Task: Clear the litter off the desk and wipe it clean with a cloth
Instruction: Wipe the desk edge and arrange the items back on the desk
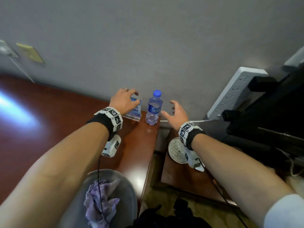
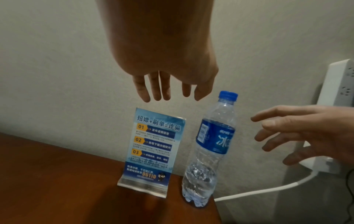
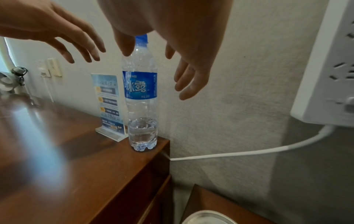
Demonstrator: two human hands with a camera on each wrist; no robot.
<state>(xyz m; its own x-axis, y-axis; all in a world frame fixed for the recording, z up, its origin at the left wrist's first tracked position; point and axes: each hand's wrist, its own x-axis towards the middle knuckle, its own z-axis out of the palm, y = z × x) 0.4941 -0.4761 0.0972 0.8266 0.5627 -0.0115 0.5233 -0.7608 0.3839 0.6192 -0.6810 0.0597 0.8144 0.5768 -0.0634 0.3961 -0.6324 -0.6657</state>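
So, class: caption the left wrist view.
Open left hand hovers above the sign stand; right hand reaches toward the water bottle.

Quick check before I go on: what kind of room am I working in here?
Probably a hotel room. A glossy wooden desk stands against a plain wall, with an acrylic scam-warning notice stand, a small water bottle beside it, and a white power strip on the wall.
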